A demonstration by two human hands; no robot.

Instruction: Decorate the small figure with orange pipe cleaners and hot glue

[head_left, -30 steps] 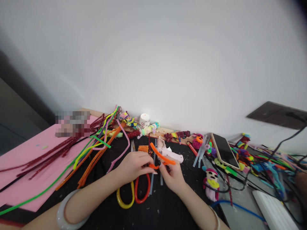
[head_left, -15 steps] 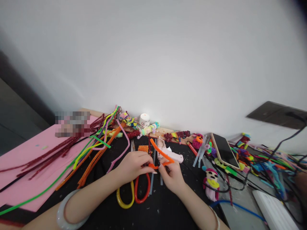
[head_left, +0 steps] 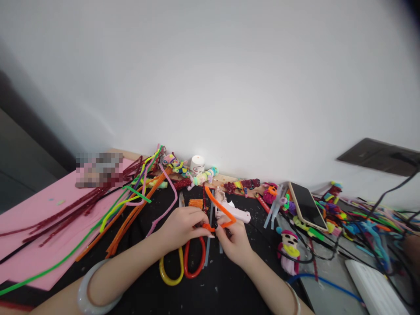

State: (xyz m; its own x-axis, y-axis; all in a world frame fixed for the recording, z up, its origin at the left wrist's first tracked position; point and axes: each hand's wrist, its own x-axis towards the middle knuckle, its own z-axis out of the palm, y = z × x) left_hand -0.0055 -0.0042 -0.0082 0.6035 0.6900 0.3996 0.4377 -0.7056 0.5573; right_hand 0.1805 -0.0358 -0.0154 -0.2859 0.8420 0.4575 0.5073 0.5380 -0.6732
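Both of my hands pinch a bent orange pipe cleaner (head_left: 219,208) over the black table top (head_left: 223,288). My left hand (head_left: 182,226) closes on its lower end, and my right hand (head_left: 233,240) grips the bend, with the free end sticking up and to the left. Scissors with a yellow and a red handle (head_left: 183,262) lie just under my hands. A pale pink glue gun (head_left: 231,210) rests right behind the pipe cleaner.
Long pipe cleaners (head_left: 131,205) in several colours fan across a pink sheet (head_left: 36,245) on the left. Small craft figures (head_left: 288,251), a phone (head_left: 306,205), cables (head_left: 364,232) and a white keyboard (head_left: 374,286) crowd the right. A white tape roll (head_left: 197,165) stands by the wall.
The free end of the orange pipe cleaner has swung a little to the left and my right hand has shifted slightly left with it. My left hand has stayed put.
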